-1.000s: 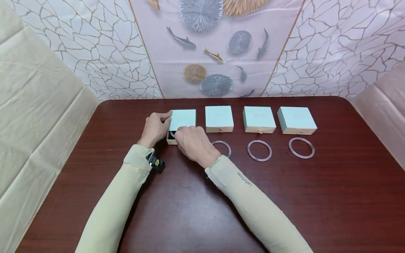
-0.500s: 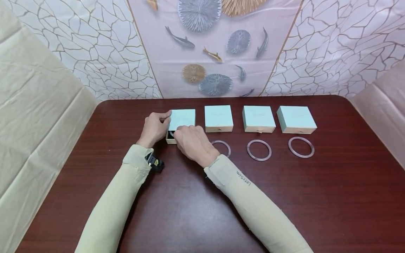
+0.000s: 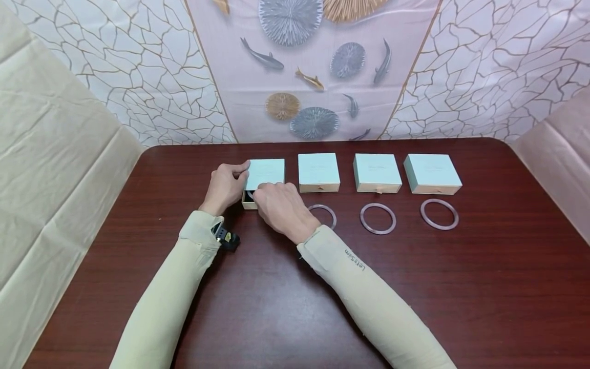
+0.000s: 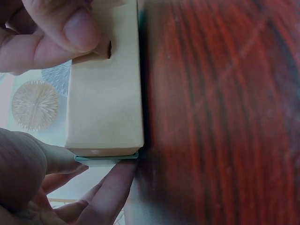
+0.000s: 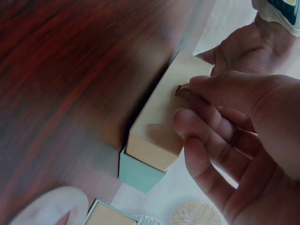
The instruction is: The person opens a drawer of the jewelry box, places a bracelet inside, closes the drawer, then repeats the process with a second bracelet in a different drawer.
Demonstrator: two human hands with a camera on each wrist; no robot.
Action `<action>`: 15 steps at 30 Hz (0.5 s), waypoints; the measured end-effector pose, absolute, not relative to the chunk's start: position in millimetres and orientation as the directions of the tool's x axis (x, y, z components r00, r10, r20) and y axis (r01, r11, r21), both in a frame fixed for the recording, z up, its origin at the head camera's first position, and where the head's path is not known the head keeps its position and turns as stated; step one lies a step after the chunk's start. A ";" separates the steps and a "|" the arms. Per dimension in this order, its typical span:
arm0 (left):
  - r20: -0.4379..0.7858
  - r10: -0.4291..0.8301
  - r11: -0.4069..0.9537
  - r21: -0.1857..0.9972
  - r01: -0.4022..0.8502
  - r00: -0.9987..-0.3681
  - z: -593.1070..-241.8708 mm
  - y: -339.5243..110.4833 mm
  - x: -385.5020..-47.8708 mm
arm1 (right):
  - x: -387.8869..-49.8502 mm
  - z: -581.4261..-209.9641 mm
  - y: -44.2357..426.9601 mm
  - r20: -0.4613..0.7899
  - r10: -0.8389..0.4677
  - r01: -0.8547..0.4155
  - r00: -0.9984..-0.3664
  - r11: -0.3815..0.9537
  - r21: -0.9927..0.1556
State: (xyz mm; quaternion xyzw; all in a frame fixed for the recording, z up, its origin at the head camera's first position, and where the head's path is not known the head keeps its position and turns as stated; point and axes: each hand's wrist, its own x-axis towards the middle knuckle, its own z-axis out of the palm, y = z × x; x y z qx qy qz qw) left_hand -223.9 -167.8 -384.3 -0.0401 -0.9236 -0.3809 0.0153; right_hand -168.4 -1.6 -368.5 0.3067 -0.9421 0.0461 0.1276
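Drawer [image 3: 249, 205], beneath the right hand [image 3: 283, 209]: contents largely covered.
Pull tab [image 4: 103, 49], within that hand's pinch: mostly hidden.
Nearest ring [image 3: 329, 209], right of the grip: partly behind the hand.
Other boxes [image 3: 318, 169], right of the grip: lid lettering too small to read.
Left hand [image 3: 225, 188], on the mint box [image 3: 265, 173], left of the grip: lower fingers hidden, head view.

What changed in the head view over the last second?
Nothing visibly: no move, grab or release. The left hand stays on the leftmost box, the right hand at its partly open drawer. The other three boxes and the rings before them sit as before.
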 end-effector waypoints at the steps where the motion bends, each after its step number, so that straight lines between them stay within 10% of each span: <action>1: 0.057 0.061 0.706 0.703 0.084 -0.996 -384.5 -167.8 -223.8 | -168.4 -368.6 -1.5 0.269 -0.566 -0.589 -0.779 0.808 -0.008; 15: 0.037 0.073 0.690 0.720 0.077 -0.997 -383.8 -167.9 -223.1 | -170.0 -370.2 -1.6 0.276 -0.552 -0.579 -0.787 0.815 -0.021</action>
